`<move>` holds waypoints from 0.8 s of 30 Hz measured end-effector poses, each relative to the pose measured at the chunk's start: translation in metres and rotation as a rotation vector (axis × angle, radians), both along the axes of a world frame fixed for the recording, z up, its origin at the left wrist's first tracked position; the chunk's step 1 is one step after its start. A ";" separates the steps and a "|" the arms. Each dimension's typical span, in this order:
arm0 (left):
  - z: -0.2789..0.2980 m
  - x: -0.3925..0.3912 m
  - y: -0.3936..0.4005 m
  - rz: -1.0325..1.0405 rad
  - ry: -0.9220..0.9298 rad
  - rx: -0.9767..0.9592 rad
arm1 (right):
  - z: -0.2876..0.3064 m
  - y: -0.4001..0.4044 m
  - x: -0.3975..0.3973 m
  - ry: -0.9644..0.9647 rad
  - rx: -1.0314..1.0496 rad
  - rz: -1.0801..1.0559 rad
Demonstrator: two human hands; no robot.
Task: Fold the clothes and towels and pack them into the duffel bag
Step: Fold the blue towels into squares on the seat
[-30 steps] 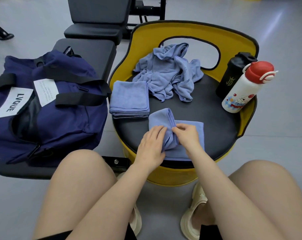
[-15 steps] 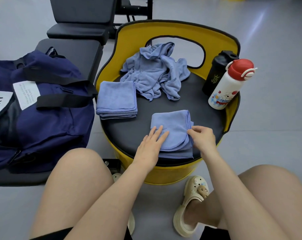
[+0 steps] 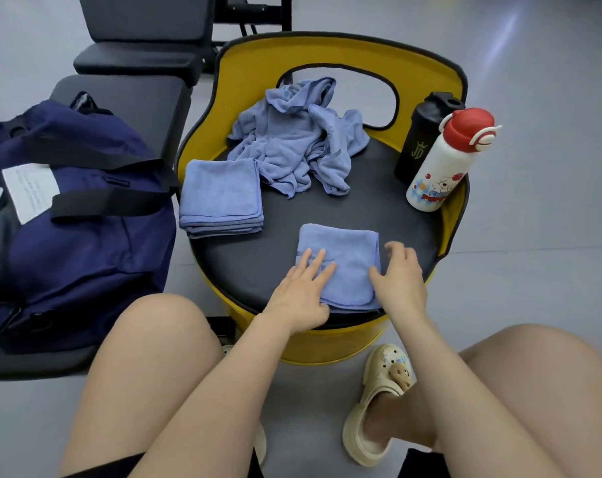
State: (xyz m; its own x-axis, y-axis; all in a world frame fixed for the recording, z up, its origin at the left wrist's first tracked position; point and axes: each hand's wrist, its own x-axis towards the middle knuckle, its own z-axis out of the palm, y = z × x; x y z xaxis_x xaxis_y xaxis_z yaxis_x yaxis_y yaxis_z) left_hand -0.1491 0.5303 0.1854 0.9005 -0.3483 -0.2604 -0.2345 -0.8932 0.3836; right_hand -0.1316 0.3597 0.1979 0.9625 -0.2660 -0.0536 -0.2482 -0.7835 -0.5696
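A small folded blue towel (image 3: 347, 260) lies at the front of the round black seat (image 3: 378, 215). My left hand (image 3: 301, 288) presses flat on its left part with straight fingers. My right hand (image 3: 397, 274) rests at its right edge, thumb on the cloth and fingers loosely curled, holding nothing. A stack of folded blue towels (image 3: 220, 194) sits at the seat's left. A crumpled blue garment (image 3: 299, 139) lies at the back. The navy duffel bag (image 3: 68, 215) stands on a bench to the left, its top open.
A black bottle (image 3: 420, 139) and a white bottle with a red cap (image 3: 444, 163) stand at the seat's right edge against the yellow backrest (image 3: 327, 50). Black gym benches (image 3: 137, 39) are behind. My knees and a cream clog (image 3: 375, 405) fill the foreground.
The towel has been folded over from a bunched state into a flat square. My left hand slid onto it and pressed it flat; my right hand let go of the fold and moved to the right edge.
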 end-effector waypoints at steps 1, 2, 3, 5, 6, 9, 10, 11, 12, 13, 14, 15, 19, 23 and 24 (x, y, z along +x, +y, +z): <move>0.005 0.001 0.000 -0.025 -0.002 -0.006 | -0.002 0.001 0.000 -0.062 -0.059 0.060; 0.009 0.002 0.000 -0.030 -0.021 -0.026 | -0.003 0.004 0.001 -0.114 -0.083 0.133; 0.013 0.005 0.000 -0.006 -0.057 -0.063 | -0.005 0.007 0.001 -0.152 -0.105 0.218; 0.015 0.013 0.001 0.077 -0.143 -0.106 | -0.010 0.013 0.004 -0.195 -0.181 0.397; 0.014 0.018 0.002 0.095 -0.175 -0.071 | -0.013 0.016 0.006 -0.200 -0.225 0.475; 0.005 0.035 0.002 0.062 -0.231 0.102 | -0.023 0.019 0.013 -0.048 -0.290 0.560; 0.003 0.040 0.001 0.051 -0.238 0.142 | -0.027 0.019 0.015 0.024 -0.274 0.537; 0.002 0.043 -0.001 0.042 -0.238 0.171 | -0.032 0.019 0.015 0.078 -0.266 0.506; 0.000 0.044 -0.003 0.033 -0.225 0.190 | -0.034 0.018 0.014 0.105 -0.275 0.479; -0.002 0.045 -0.005 0.027 -0.198 0.200 | -0.038 0.018 0.013 0.113 -0.290 0.460; -0.005 0.044 -0.007 0.029 -0.164 0.199 | -0.040 0.017 0.012 0.111 -0.301 0.447; -0.008 0.042 -0.009 0.039 -0.135 0.191 | -0.042 0.016 0.012 0.110 -0.305 0.438; -0.014 0.040 -0.011 0.068 -0.100 0.162 | -0.042 0.013 0.015 0.117 -0.261 0.436; -0.008 0.037 -0.010 0.062 -0.116 0.161 | -0.039 0.013 0.015 0.134 -0.280 0.446; -0.007 0.034 -0.009 0.064 -0.124 0.161 | -0.037 0.013 0.014 0.123 -0.299 0.432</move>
State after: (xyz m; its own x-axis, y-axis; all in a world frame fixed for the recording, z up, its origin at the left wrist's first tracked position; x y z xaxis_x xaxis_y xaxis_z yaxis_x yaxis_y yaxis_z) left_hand -0.1153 0.5210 0.1786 0.9480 -0.2525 -0.1937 -0.2121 -0.9551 0.2069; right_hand -0.1180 0.3725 0.1608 0.9791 0.1320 -0.1550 0.0821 -0.9526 -0.2929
